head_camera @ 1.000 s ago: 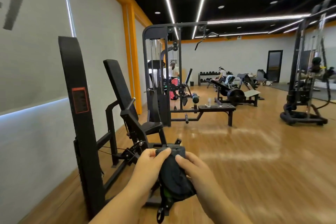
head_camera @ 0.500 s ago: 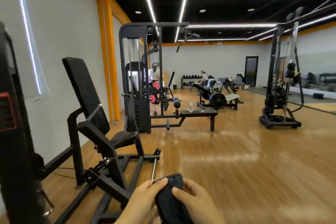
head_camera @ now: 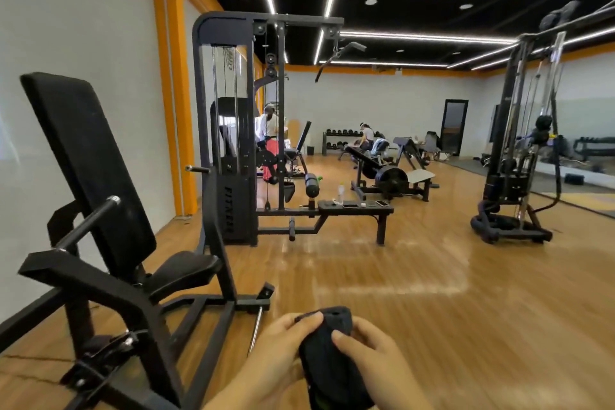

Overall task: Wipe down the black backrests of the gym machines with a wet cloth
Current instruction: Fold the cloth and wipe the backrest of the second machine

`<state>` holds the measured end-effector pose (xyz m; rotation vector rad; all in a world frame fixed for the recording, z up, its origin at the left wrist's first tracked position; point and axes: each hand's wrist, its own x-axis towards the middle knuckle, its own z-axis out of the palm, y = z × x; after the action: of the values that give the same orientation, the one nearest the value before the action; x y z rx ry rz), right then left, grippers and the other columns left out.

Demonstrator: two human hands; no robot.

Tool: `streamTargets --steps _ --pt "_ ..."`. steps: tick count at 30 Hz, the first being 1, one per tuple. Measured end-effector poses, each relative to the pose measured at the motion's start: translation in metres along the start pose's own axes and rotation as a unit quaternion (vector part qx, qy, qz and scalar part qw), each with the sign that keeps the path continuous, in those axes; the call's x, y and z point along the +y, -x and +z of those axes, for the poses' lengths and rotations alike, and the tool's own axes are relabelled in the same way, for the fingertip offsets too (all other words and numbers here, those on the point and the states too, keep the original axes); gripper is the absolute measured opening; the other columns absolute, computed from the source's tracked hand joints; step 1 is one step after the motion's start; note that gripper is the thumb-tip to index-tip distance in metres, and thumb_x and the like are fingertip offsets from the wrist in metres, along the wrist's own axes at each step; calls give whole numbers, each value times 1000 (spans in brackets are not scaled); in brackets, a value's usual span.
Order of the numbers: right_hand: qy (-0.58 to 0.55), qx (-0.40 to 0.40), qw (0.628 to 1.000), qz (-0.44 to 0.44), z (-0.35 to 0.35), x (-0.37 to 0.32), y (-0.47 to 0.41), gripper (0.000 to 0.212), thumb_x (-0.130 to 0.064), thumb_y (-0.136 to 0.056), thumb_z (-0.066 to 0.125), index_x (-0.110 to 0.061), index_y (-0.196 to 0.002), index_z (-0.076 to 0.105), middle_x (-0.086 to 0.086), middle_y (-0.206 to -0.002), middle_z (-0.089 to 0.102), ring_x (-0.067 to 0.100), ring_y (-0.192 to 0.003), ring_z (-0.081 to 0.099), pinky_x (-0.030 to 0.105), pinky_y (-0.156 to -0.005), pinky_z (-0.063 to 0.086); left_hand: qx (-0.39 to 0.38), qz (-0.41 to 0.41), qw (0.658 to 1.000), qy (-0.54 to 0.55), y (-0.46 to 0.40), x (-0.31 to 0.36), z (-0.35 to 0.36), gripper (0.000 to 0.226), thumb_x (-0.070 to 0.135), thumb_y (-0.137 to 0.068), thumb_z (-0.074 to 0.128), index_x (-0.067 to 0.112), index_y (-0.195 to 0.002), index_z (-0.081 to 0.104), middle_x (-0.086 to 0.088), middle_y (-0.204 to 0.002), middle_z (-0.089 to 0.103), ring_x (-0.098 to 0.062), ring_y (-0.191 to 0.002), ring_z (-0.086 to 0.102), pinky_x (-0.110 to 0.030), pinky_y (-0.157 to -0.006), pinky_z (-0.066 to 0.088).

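Black padded backrest (head_camera: 87, 163) of the seated gym machine stands tilted at the left, well apart from the bunched dark wet cloth (head_camera: 329, 356) grasped low between the left hand (head_camera: 276, 359) and right hand (head_camera: 376, 363) over the wooden floor (head_camera: 432, 293)

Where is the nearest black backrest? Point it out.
The backrest stands tilted at the left of the head view, against the white wall, above its seat pad and left of the cable machine.
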<state>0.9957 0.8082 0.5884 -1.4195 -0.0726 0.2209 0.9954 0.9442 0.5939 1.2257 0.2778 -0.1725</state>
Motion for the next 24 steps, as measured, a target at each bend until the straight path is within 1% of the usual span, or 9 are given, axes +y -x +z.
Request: streamTargets --steps 2,4,6,11,13,15,17,20,24 --pt "1 -4 1000 3 -8 0 -35 14 2 -86 60 -9 -89 69 11 -86 72 26 -89 65 33 -77 51 7 1 1000 5 -34 5 4 20 16 -90 63 0 -102 66 -17 -93 72 -31 -94 67 -43 -87 53" --pt "-1 -17 1000 7 -18 -1 -73 14 2 -85 60 -9 -86 70 11 -83 73 28 -88 65 38 -83 50 20 4 1000 11 -68 10 7 19 16 -89 64 1 -100 67 -15 -90 73 -29 -91 68 -39 -79 56" --pt "-4 -44 999 18 -25 -6 -114 14 3 -86 60 -7 -87 69 12 -83 73 28 -88 65 39 -84 49 38 8 999 21 -103 20 11 18 14 -89 64 1 -99 67 -14 -86 74 -29 -89 68 -38 -74 56" --pt "-11 -99 995 22 -42 -25 -228 15 7 -85 57 -2 -94 66 10 -79 72 23 -80 65 28 -70 52 81 28 996 39 -194 53 22 18 17 -90 63 4 -101 67 -13 -88 74 -29 -93 68 -40 -79 56" --pt "-6 -125 992 23 -45 -34 -273 15 6 -85 57 -1 -95 66 8 -79 72 22 -80 65 26 -68 51 106 42 992 55 -227 68 27 18 16 -89 63 3 -102 66 -14 -91 74 -30 -94 67 -42 -85 54" --pt "1 -148 989 25 -46 -42 -314 15 4 -86 58 -2 -96 66 10 -85 71 22 -84 65 25 -68 52 130 56 988 64 -261 82 27 19 15 -89 63 1 -102 66 -16 -94 73 -31 -95 67 -44 -91 53" --pt "0 -175 984 31 -44 -47 -353 14 3 -86 57 -3 -95 66 9 -84 71 20 -81 65 21 -62 52 146 67 985 66 -294 94 24 20 13 -89 63 -2 -102 65 -19 -98 71 -33 -97 67 -46 -93 51" --pt "2 -198 980 35 -41 -51 -413 14 6 -86 57 -4 -90 67 6 -75 70 14 -71 64 15 -51 48 162 78 981 73 -348 109 15 23 10 -88 62 -6 -104 63 -24 -101 69 -37 -98 66 -49 -94 50" --pt "15 -223 974 46 -29 -50 -509 14 4 -86 58 -4 -93 67 6 -78 71 16 -76 65 15 -53 50 177 74 978 86 -436 133 -11 23 7 -87 63 -8 -104 62 -26 -99 68 -38 -95 65 -50 -91 50"
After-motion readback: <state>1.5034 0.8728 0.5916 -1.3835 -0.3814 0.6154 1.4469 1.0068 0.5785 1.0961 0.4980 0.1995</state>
